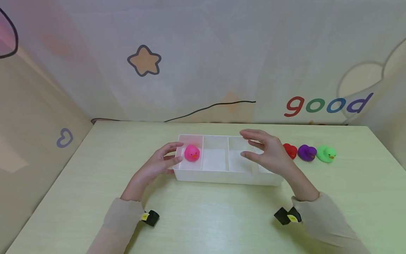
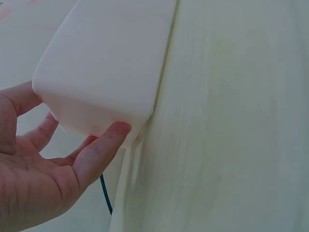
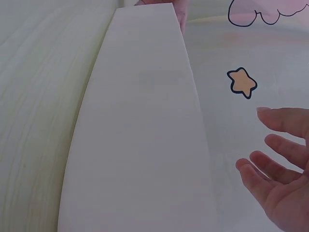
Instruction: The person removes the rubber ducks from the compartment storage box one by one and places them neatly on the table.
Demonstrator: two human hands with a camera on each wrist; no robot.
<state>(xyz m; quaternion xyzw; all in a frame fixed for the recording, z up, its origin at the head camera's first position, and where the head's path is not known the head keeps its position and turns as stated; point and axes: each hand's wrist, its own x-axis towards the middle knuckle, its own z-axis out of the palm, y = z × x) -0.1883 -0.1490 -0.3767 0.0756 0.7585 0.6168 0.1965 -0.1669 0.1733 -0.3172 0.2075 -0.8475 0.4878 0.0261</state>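
Note:
A long white divided box (image 1: 228,177) lies on the table, its compartments in a row. In its leftmost compartment sits a pink toy duck (image 1: 191,153). My left hand (image 1: 158,160) touches the box's left end with spread fingers; in the left wrist view, fingertips rest against that end wall (image 2: 96,113). Over the right part of the box hovers my right hand (image 1: 269,151), fingers apart and holding nothing. To its right, a red toy duck (image 1: 290,151), partly hidden by the hand, a purple duck (image 1: 307,152) and a green duck (image 1: 326,153) stand in a line.
The pale wooden table (image 1: 203,218) reaches back to a printed cloth wall (image 1: 203,63) behind the box. Another cloth side (image 1: 47,106) rises along the left edge. Black wrist cameras are strapped at both sleeves.

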